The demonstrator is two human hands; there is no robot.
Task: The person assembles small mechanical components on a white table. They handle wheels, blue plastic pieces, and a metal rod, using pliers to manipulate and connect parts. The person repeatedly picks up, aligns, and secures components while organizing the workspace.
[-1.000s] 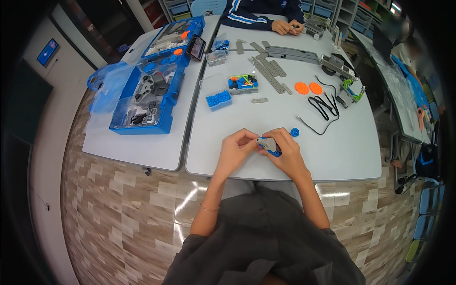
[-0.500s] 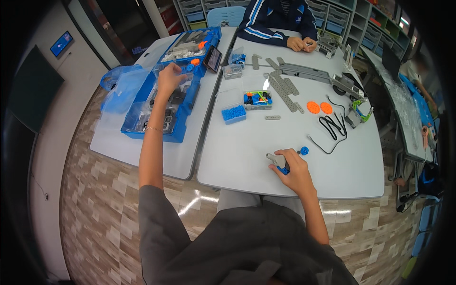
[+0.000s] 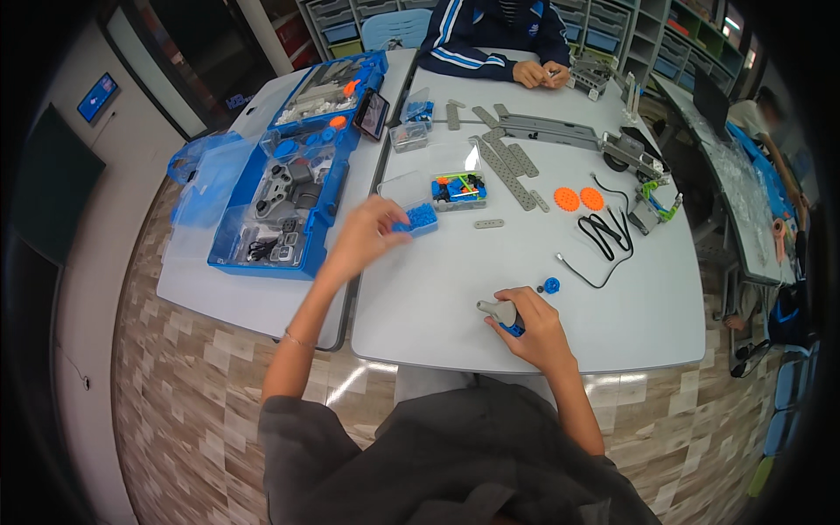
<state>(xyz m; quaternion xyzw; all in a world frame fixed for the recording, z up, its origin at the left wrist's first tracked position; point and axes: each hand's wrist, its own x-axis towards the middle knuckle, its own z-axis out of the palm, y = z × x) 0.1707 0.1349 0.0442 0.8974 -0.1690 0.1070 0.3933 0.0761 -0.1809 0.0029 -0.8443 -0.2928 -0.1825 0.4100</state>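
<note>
One grey part [image 3: 499, 311] is held in the right hand's [image 3: 537, 331] grip over the white bench [image 3: 437, 297], one blue wheel [image 3: 551, 285] and two orange gears [image 3: 567, 199] being set beyond and right of the part, while, left of it, near one blue tub [image 3: 427, 229], whether the left hand's [image 3: 365, 231] grip is filled cannot be told, wood-patterned floor [image 3: 219, 385] being seen below.

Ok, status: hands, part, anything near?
Right hand holds grey-blue part. Left hand blurred, grip unclear, near tub of blue bits. Round blue piece beyond right hand.

Case [image 3: 313, 249] on L tbl [image 3: 236, 302]; on main tbl [image 3: 420, 306]: tub [image 3: 426, 231] L of parts box [image 3: 464, 206]; beams [image 3: 507, 164] R of box; gears [image 3: 566, 199] R of beams; cable [image 3: 604, 254] in front of gears; wheel [image 3: 551, 285] just behind R hand [image 3: 535, 328].
</note>
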